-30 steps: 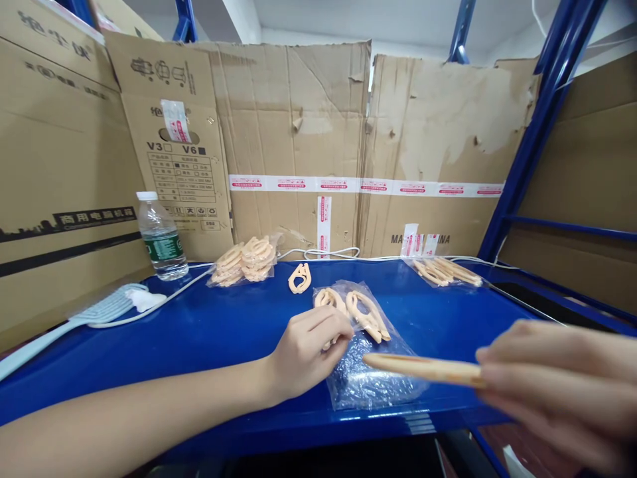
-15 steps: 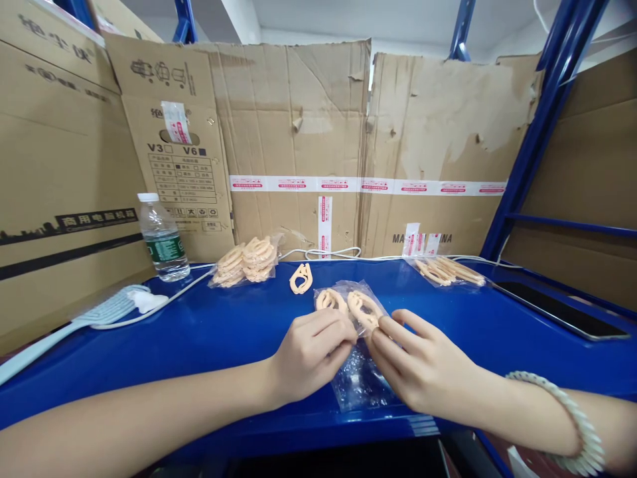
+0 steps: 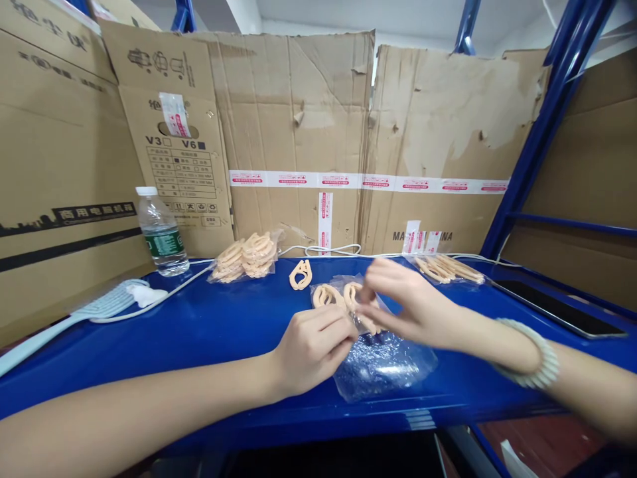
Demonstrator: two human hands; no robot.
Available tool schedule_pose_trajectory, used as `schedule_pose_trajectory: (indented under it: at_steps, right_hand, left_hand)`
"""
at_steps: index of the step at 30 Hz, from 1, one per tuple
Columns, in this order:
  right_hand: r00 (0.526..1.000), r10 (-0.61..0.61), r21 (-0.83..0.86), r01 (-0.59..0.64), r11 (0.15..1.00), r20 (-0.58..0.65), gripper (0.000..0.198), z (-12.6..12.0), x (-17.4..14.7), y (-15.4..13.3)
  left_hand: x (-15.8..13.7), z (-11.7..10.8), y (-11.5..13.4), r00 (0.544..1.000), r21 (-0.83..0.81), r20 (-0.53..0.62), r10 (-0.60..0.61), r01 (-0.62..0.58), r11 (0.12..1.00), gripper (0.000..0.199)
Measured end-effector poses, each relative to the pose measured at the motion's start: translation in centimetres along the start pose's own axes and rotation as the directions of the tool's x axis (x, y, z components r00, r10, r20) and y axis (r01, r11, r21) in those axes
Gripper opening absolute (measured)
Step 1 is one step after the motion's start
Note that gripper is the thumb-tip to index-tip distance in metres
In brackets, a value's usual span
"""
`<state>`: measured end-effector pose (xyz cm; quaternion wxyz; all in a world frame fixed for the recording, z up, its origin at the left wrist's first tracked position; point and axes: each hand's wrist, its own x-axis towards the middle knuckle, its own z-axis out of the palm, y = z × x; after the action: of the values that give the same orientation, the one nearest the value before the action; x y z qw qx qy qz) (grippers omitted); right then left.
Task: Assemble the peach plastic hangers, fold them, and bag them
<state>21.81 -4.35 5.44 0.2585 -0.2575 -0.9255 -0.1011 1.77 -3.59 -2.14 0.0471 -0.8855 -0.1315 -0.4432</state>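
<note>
In front of me lies a clear plastic bag (image 3: pixel 388 368), its lower part spread loosely over the table. Two bundles of beige looped pieces, which look like folded travel hangers, sit at its upper end: the left bundle (image 3: pixel 326 297) and the right bundle (image 3: pixel 352 295). My left hand (image 3: pixel 313 352) pinches the bag just below the left bundle. Over the right bundle hovers my right hand (image 3: pixel 405 302), blurred, thumb and fingers apart; whether it touches the bundle I cannot tell. A single folded beige hanger (image 3: pixel 300 275) lies just beyond.
Bagged hangers (image 3: pixel 246 257) are piled at the back left, beside a water bottle (image 3: pixel 162 232). A pale blue brush (image 3: pixel 94 309) lies left. More bagged beige pieces (image 3: pixel 448 269) and a phone (image 3: pixel 557 307) lie right. Cardboard (image 3: pixel 293 133) walls the back, with a white cable (image 3: pixel 333 252) along it.
My right hand has let go of the bag's right side and risen over the right bundle. The bag's lower part has spread to the right. My left hand stays where it was.
</note>
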Motion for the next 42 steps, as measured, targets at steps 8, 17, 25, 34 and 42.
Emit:
schedule_pose_trajectory:
  at_steps: [8, 17, 25, 34, 42]
  right_hand:
    - [0.909, -0.173, -0.011, 0.191, 0.982, 0.379, 0.059, 9.9, 11.1, 10.1]
    - [0.864, -0.024, 0.000, 0.028, 1.000, 0.503, 0.034, 11.4, 13.0, 12.2]
    - [0.968, -0.047, 0.033, 0.040, 0.999, 0.245, 0.030, 6.1, 7.9, 10.7]
    - [0.922, -0.010, -0.038, -0.005, 0.999, -0.387, 0.009, -4.2, -1.0, 2.1]
    - [0.970, -0.225, -0.234, 0.199, 0.952, -0.090, 0.025, -5.4, -6.4, -6.6]
  left_hand:
    - [0.2, -0.3, 0.3, 0.999, 0.016, -0.039, 0.013, -0.012, 1.000, 0.016]
    - [0.5, -0.4, 0.4, 0.997, -0.006, -0.074, 0.007, -0.007, 1.000, 0.017]
    - [0.1, -0.3, 0.2, 0.992, -0.043, -0.128, -0.021, 0.015, 0.999, 0.018]
    - [0.4, -0.4, 0.4, 0.985, -0.023, -0.169, -0.030, 0.027, 0.999, 0.018]
    - [0.5, -0.5, 0.3, 0.978, -0.025, -0.205, -0.043, 0.039, 0.999, 0.018]
